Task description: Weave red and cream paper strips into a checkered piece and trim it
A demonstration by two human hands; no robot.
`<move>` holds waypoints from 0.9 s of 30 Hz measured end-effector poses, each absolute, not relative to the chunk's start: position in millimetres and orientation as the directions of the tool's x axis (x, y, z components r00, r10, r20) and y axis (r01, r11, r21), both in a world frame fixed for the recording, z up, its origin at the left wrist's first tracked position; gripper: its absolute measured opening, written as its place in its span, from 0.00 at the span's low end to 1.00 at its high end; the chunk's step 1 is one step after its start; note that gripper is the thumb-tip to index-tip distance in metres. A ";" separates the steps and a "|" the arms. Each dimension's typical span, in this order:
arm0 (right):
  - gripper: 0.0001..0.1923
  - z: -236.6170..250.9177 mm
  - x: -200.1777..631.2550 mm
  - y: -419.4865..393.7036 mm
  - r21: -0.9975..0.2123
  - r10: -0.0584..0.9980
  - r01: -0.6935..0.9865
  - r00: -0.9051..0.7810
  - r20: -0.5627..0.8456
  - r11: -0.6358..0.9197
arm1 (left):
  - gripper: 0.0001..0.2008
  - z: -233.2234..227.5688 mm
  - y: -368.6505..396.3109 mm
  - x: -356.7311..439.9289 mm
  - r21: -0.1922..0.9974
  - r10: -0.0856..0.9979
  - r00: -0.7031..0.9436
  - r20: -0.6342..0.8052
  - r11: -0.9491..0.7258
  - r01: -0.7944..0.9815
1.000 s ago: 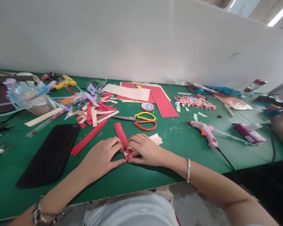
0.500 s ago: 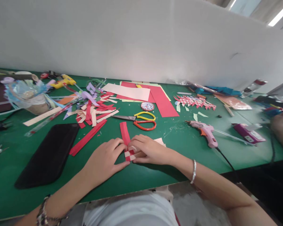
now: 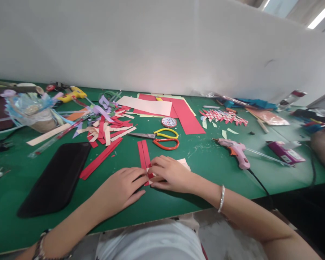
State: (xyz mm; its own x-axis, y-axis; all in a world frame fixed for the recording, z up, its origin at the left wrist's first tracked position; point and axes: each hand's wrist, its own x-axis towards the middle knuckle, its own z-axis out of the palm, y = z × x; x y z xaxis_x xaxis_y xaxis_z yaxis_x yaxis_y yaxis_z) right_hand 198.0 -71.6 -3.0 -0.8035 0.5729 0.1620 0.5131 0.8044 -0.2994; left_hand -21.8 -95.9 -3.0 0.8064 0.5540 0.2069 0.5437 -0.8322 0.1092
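Observation:
A small checked weave of red and pale pink paper strips [image 3: 148,182] lies between my hands near the table's front edge. Two red strip ends [image 3: 143,153] reach away from it, side by side with a narrow gap. My left hand [image 3: 126,186] has its fingertips pressed on the left side of the weave, the thumb lower and a little apart. My right hand [image 3: 170,174] grips it from the right with bent fingers, hiding much of the weave. Pale strip ends [image 3: 184,163] stick out behind the right hand.
Beyond the hands lie scissors [image 3: 155,136], a round tin [image 3: 169,122] and red paper sheets [image 3: 188,115]. Loose paper strips [image 3: 108,131] and a black pouch [image 3: 55,178] are on the left. A pink glue gun [image 3: 237,151] rests right; another person's hand [image 3: 323,139] is at the far right.
The two red strips have spread apart, opening a gap between them. My left hand has shifted slightly left and its thumb has come off the weave's near corner. My right hand stays nearly in place.

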 end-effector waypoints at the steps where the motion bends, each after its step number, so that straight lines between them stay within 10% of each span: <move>1: 0.14 -2.8 198.5 -71.9 -0.303 0.572 0.511 -0.804 0.162 0.804 | 0.14 -2.5 -96.6 -23.9 0.100 0.541 0.816 0.205 -0.840 0.533; 27: 0.14 -6.1 199.2 -67.8 -0.434 0.571 0.447 -0.794 0.210 0.782 | 0.29 -1.8 -96.6 -43.3 0.115 0.460 0.888 -0.009 -0.882 0.458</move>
